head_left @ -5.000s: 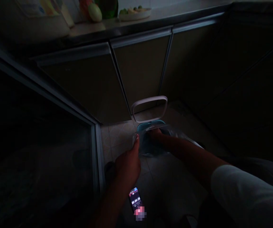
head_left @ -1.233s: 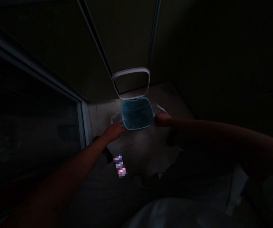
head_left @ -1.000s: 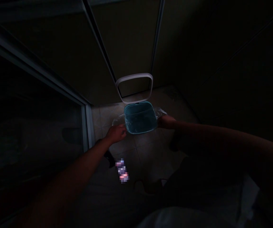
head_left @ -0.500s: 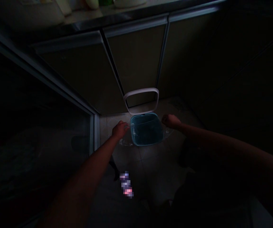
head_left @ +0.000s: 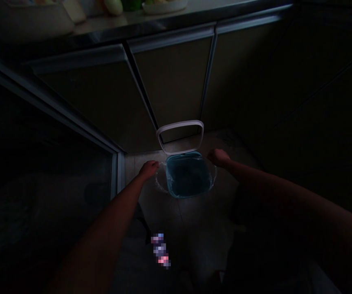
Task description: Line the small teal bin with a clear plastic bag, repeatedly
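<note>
Wastebin [head_left: 188, 175] sits on the floor tiles [head_left: 182, 216], clear liner bag [head_left: 161, 183] spread over its rim, white lid frame [head_left: 180, 125] raised behind. Left hand [head_left: 149, 170] and right hand [head_left: 218, 157] sit just beside the rim, fingers curled narrow, apparently holding nothing.

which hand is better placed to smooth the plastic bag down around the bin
Probably the left hand: it sits right at the edge of the plastic bag beside the blue bin. The right hand looks slightly further off, above the bag's edge.
</note>
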`<state>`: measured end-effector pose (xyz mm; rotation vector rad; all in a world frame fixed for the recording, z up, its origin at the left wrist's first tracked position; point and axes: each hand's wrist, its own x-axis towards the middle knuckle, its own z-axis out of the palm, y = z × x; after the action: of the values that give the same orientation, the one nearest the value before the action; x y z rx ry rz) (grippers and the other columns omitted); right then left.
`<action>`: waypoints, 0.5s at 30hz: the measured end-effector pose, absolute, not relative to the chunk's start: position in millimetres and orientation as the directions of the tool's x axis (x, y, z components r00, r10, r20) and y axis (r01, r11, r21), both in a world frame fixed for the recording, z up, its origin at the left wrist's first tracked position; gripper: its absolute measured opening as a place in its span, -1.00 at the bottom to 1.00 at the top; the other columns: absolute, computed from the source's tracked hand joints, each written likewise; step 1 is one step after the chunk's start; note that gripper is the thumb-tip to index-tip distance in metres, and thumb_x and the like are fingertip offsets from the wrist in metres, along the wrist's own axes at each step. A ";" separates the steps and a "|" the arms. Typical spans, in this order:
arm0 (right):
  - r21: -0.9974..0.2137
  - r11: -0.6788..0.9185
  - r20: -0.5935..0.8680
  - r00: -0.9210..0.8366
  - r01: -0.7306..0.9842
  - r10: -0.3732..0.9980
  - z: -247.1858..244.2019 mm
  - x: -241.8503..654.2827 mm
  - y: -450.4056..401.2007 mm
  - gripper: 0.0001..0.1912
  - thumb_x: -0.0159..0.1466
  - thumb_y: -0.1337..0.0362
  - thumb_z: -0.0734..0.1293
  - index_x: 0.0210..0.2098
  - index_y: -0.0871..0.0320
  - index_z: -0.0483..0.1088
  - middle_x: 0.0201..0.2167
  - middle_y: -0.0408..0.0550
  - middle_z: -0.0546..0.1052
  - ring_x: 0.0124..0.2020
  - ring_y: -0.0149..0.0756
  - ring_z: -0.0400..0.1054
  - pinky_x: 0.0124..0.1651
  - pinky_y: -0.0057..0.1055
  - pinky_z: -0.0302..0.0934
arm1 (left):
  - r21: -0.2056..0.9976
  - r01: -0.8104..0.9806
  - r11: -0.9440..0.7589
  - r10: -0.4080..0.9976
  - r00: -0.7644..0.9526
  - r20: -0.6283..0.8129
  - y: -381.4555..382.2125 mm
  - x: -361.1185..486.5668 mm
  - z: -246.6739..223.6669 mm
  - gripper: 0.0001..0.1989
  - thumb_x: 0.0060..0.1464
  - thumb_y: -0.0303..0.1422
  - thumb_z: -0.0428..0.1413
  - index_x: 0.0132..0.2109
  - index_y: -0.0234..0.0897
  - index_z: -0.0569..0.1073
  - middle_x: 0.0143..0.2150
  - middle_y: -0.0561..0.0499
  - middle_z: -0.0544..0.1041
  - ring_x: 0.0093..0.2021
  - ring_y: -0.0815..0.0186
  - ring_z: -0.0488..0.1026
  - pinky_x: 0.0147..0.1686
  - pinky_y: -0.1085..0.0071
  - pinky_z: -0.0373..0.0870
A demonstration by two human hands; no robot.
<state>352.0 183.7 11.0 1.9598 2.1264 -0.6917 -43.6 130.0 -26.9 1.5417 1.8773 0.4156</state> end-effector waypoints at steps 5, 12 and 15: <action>-0.298 0.083 -0.447 -0.216 0.951 0.868 -10.9 343.9 200.4 -0.57 0.29 0.29 0.37 0.14 0.10 0.60 0.01 0.03 0.65 0.03 -0.18 0.54 -0.12 -0.52 0.29 | 0.634 0.703 0.321 0.933 -0.120 -0.339 148.8 -43.2 -36.4 -0.70 0.14 -0.24 0.04 -0.37 -0.26 0.62 -0.48 0.03 0.56 -0.37 0.24 0.50 -0.36 0.42 0.33; -0.281 0.110 -0.491 -0.241 0.953 0.837 -15.8 338.0 213.7 -0.70 0.35 0.18 0.34 -0.07 0.15 0.67 -0.09 0.02 0.68 -0.10 -0.24 0.55 -0.24 -0.57 0.25 | 0.661 0.671 0.336 0.925 -0.102 -0.367 178.6 -41.0 -37.4 -0.78 0.07 -0.23 0.16 -0.35 -0.27 0.63 -0.42 0.02 0.60 -0.34 0.28 0.49 -0.36 0.45 0.32; -0.241 0.086 -0.493 -0.199 0.967 0.847 -10.1 338.1 215.3 -0.69 0.38 0.24 0.29 -0.13 0.22 0.66 -0.15 0.06 0.68 -0.14 -0.24 0.57 -0.25 -0.55 0.26 | 0.657 0.667 0.352 0.917 -0.107 -0.384 188.8 -43.9 -39.6 -0.81 0.00 -0.24 0.20 -0.36 -0.27 0.62 -0.40 0.02 0.61 -0.33 0.28 0.49 -0.35 0.45 0.33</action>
<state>338.1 215.3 -10.1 1.8263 2.1355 -0.7708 -43.9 188.8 -39.6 1.3888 1.8486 0.4130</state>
